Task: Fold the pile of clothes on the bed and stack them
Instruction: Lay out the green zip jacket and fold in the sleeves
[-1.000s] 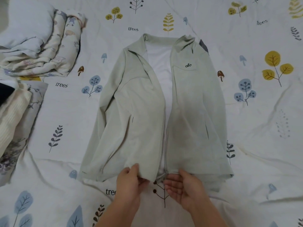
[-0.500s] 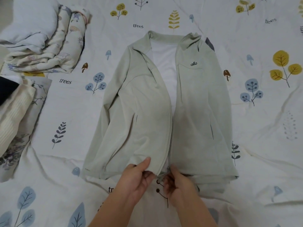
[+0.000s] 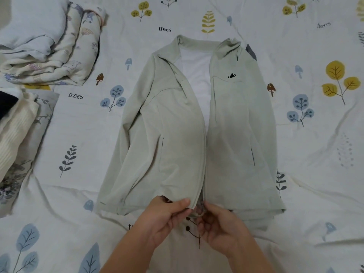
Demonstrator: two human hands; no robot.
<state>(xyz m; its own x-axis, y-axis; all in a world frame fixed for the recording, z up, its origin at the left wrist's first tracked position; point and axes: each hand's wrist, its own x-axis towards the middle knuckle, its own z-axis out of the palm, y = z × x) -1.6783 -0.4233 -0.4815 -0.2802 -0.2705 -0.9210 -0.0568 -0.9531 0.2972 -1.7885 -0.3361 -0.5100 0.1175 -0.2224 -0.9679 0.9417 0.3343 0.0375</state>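
- Jacket [image 3: 183, 146]: pale green, lies flat on the bed [image 3: 315, 174], front up, collar at the far end, hem at the near end.
- Front is unzipped; the two panels nearly meet at the hem and spread apart toward the collar, showing white lining [image 3: 197, 75].
- Black "allo" logo [image 3: 231, 76] on the right chest panel.
- Both sleeves lie along the sides of the body; left cuff ends near the hem at the left edge.
- Small dark grey patch [image 3: 251, 53] shows at the right shoulder; cannot tell what it is.
- Left hand [image 3: 167, 215]: grasping the hem corner of the left panel, thumb on top of the cloth, fingers curled beneath.
- Right hand [image 3: 220, 223]: fingers curled, pinching the hem of the right panel at the bottom of the zipper. Exact contact is partly hidden by the cloth.
- The two hands are just beside each other at the near middle of the hem.
- Folded quilt [image 3: 59, 46]: printed, far left on the bed, well apart from the jacket.
- Cream ribbed garment [image 3: 13, 138]: at the left edge, on a grey printed cloth [image 3: 37, 123], with a dark item [image 3: 6, 103] just beyond it.
- Bed sheet is white, printed with leaves, mushrooms and the word "trees".
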